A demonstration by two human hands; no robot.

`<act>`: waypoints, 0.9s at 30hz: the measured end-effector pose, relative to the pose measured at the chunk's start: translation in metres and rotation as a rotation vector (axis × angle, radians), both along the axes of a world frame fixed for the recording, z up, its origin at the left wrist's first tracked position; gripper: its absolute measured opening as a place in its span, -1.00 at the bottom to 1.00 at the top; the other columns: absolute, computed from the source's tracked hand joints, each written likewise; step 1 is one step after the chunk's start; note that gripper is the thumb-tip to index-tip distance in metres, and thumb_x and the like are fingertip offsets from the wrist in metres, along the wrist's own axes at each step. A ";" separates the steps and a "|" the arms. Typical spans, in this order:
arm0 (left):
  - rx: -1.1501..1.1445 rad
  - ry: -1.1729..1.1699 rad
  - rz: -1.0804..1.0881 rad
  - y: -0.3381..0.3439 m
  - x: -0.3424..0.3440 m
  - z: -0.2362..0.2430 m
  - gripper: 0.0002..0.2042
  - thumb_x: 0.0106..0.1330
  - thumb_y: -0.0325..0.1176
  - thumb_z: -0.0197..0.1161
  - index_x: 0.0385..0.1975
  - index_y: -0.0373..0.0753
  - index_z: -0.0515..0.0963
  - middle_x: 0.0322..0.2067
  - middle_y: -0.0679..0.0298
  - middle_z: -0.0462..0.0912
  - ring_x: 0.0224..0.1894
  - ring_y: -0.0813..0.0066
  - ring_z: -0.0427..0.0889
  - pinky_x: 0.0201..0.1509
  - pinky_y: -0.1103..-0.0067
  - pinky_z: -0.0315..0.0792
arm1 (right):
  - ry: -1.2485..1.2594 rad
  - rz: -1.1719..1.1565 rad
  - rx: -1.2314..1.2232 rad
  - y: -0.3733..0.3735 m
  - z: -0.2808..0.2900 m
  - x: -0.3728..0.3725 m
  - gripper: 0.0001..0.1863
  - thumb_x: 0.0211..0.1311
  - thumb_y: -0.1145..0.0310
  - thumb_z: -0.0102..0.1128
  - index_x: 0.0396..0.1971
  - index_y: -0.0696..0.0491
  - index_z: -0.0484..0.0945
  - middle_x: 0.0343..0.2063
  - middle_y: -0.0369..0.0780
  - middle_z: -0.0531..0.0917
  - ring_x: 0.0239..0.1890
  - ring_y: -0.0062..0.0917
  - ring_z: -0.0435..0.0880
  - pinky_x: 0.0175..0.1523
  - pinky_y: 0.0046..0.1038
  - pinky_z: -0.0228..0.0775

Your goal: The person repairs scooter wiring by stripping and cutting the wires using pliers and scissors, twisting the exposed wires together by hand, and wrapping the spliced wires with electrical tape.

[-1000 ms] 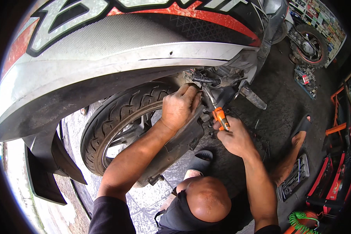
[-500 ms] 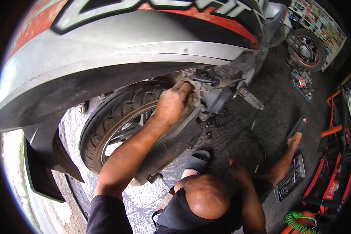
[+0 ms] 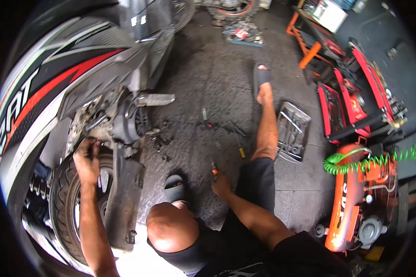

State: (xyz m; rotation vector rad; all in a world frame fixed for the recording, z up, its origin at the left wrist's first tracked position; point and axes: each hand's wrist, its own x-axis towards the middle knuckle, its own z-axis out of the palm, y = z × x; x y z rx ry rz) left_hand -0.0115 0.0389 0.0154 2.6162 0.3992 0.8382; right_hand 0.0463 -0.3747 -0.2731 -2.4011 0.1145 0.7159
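A scooter [image 3: 21, 117] with grey, black and red panels stands at the left, its rear tyre [image 3: 60, 198] below the bodywork. My left hand [image 3: 86, 161] is raised to the exposed mechanism [image 3: 99, 131] just above that wheel. Its fingers are curled together there, and what they pinch, if anything, is too small to make out. Low over the floor between my legs, my right hand [image 3: 222, 183] is closed around an orange-handled tool [image 3: 215, 171]. A short metal end of the tool points away from me; its exact kind is unclear.
Small dark parts [image 3: 159, 138] and a yellow-handled screwdriver [image 3: 241, 150] lie on the floor ahead. Beside my right leg sits a metal tray [image 3: 293, 131] of tools. Farther right are an open red toolbox [image 3: 330, 111] and an orange compressor [image 3: 344, 203] with a green coiled hose [image 3: 356, 161].
The view has swung right, bringing the compressor and toolbox fully in. My left hand stays by the mechanism above the wheel. My right hand, blurred before, now shows clearly with the orange-handled tool.
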 end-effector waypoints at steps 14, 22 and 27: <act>-0.030 -0.016 -0.051 -0.104 0.013 0.072 -0.54 0.58 -0.12 0.16 -0.45 -0.44 0.61 -0.68 0.03 0.50 -0.62 0.29 0.41 -0.43 0.29 0.34 | -0.370 -0.474 0.787 -0.206 0.241 0.017 -0.80 0.42 0.41 0.19 -0.06 0.15 0.66 -0.22 -0.27 0.71 -0.21 -0.58 0.71 -0.16 -0.44 0.67; -0.344 0.451 -0.702 -0.208 0.064 0.048 -0.71 0.32 -0.24 0.40 -0.44 -0.39 0.64 -0.65 0.19 0.53 -0.54 0.54 0.47 -0.43 0.42 0.38 | -0.187 -0.465 -0.055 -0.336 0.103 -0.046 -0.54 0.40 0.00 0.15 -0.22 0.16 0.69 -0.35 0.06 0.75 -0.34 -0.02 0.74 -0.20 -0.03 0.52; -0.171 1.056 -1.038 -0.226 0.073 0.009 -0.56 0.32 -0.08 0.40 0.06 -0.26 0.69 -0.01 -0.01 0.75 0.06 0.15 0.73 0.22 0.41 0.54 | 0.088 -0.356 -0.299 -0.318 -0.001 -0.068 -0.42 0.23 0.15 0.26 0.30 -0.20 0.55 0.11 0.08 0.66 0.23 -0.01 0.61 0.29 -0.11 0.49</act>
